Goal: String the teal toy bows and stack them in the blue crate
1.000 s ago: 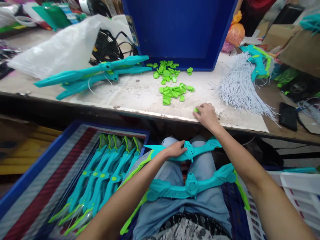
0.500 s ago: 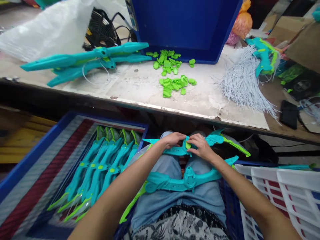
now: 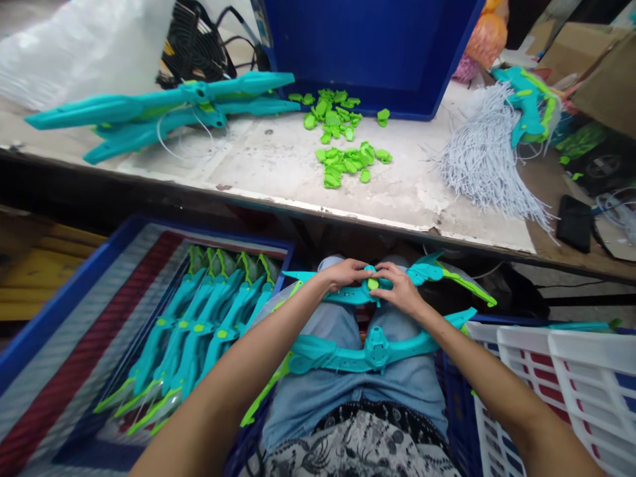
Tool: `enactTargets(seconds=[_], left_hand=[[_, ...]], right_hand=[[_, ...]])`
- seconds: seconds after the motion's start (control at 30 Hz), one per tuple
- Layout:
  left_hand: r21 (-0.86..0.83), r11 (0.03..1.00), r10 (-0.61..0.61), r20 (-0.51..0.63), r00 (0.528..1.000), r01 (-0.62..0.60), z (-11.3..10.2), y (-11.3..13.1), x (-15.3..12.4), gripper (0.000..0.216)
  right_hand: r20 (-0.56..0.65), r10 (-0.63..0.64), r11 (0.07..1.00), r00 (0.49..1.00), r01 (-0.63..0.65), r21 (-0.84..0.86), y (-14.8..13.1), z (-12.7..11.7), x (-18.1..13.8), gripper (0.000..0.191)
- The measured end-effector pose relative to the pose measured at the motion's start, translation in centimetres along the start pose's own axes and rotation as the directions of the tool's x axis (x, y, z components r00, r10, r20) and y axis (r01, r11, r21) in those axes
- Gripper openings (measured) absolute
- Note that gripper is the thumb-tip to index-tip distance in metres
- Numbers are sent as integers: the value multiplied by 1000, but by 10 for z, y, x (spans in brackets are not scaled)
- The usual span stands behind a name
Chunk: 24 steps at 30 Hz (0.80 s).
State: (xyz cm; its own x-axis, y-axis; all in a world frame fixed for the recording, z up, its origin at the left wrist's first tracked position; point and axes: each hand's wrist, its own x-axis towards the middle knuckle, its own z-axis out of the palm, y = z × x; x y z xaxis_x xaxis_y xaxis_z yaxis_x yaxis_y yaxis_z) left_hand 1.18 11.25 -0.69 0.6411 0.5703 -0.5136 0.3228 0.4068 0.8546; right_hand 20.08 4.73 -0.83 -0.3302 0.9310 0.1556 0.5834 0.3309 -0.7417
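Note:
A teal toy bow lies across my knees. My left hand grips its middle from the left. My right hand is closed on it from the right and pinches a small green plastic piece against the bow's centre. A second teal bow rests on my lap nearer to me, touched by neither hand. On the table above lies a heap of the same green pieces.
A blue crate at my left holds several finished teal bows. A white basket stands at my right. On the table are two teal bows, a blue bin, a bundle of white strings and a fan.
My right hand left the table edge with a green piece and came down to the bow on my knees, where both hands now press it on.

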Motion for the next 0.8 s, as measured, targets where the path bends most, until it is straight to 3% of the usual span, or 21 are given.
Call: enactTargets(seconds=[0.23, 0.37, 0.53, 0.6, 0.7, 0.8], left_hand=[[38, 998, 43, -16, 999, -42, 4, 5, -6, 51], [13, 998, 56, 17, 998, -57, 5, 5, -7, 49], [-13, 1000, 8, -86, 996, -9, 12, 4, -3, 38], [-6, 1000, -18, -124, 992, 17, 14, 4, -2, 34], [63, 998, -9, -160, 987, 20, 15, 3, -2, 29], [122, 993, 28, -176, 984, -6, 15, 5, -3, 27]], right_hand=[[19, 81, 997, 997, -81, 9, -3, 0, -2, 24], [51, 181, 983, 982, -183, 28, -6, -1, 3, 31], [203, 332, 940, 921, -341, 11, -6, -7, 17, 84], [243, 373, 927, 895, -369, -61, -5, -6, 21, 93], [256, 386, 921, 886, -353, -166, -9, -4, 22, 88], [300, 328, 928, 896, -245, -281, -20, -10, 25, 76]])
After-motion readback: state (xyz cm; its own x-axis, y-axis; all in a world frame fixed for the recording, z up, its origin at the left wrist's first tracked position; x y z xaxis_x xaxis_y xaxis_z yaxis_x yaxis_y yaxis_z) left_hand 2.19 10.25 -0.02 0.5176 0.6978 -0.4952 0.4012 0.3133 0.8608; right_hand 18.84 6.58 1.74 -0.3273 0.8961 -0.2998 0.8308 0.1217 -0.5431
